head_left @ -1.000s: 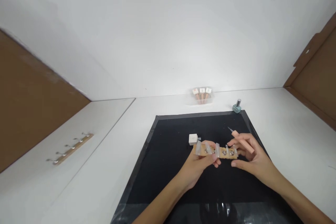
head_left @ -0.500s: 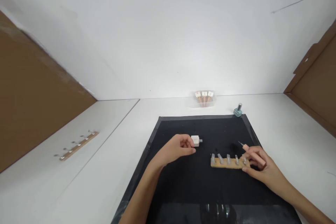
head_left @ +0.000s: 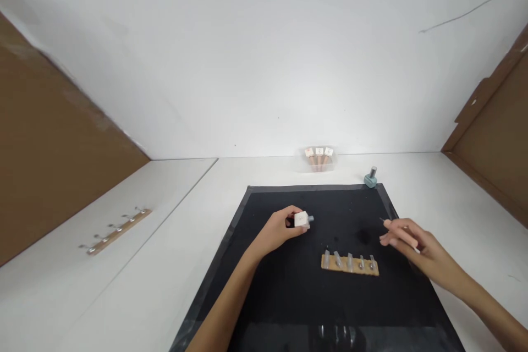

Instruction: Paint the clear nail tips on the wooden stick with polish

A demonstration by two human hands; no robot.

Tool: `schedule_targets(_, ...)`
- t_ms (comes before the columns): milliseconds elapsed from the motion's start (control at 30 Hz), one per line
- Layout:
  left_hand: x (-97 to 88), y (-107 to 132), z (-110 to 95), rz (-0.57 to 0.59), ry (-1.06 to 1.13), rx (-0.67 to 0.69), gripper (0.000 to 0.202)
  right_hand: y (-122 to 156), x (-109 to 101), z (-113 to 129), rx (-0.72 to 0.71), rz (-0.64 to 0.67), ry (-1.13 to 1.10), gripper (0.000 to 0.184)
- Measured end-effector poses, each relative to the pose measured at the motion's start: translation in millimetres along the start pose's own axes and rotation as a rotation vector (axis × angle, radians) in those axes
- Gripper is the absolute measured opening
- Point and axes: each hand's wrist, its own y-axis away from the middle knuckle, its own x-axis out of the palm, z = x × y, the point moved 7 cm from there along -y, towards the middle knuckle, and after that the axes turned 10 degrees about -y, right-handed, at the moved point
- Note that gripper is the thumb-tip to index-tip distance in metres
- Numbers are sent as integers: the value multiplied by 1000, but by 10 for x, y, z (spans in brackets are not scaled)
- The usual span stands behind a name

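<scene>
My left hand (head_left: 281,231) is closed around a small square nail polish bottle (head_left: 301,219), thumb in front and fingers behind. Its white-labelled face is turned up, and a greyish neck or cap points right. In my right hand (head_left: 412,242) is a nail polish brush with a peach handle (head_left: 402,232), its thin dark tip pointing up and left. A wooden strip (head_left: 350,265) holding several clear nail tips on small metal stands lies on the black mat, left of and below my right hand, apart from it.
The black mat (head_left: 280,291) covers the middle of the white table. Behind it stand a clear box (head_left: 332,164) with three peach-handled bottles and a teal bottle (head_left: 370,180) with a silver cap. Another wooden strip (head_left: 119,232) with metal stands lies left. Brown cardboard (head_left: 49,137) flanks both sides.
My right hand has let go of the wooden strip and moved away to the right with the brush. My left hand has tilted the bottle, its labelled face now more upward.
</scene>
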Motion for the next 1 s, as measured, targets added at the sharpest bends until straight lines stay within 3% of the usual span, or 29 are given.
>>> schedule_targets(100, 26, 37, -94, 28, 329, 2, 29, -84, -116, 436, -223, -237, 3, 33)
schedule_targets(200, 48, 97, -209, 40, 589, 20, 34, -95, -36, 776, -377, -396, -94, 23)
schedule_targets(300, 82, 151, -291, 77, 762, 38, 41, -58, 212, 1012, -525, -363, -168, 16)
schedule_targets(433, 147, 194, -314, 135, 910, 26, 52, 30, 502, 1141, -648, -304, -87, 9)
schedule_targets(533, 187, 212, -319, 168, 932, 18, 55, 57, 628, 1173, -715, -261, -35, 21)
schedule_targets(700, 217, 230, -334, 207, 903, -6, 63, 36, 706, 1235, -759, -215, 24, 28)
schedule_targets(1000, 230, 248, -364, 239, 966, -28, 57, 19, 741, 1208, -739, -194, 45, 23)
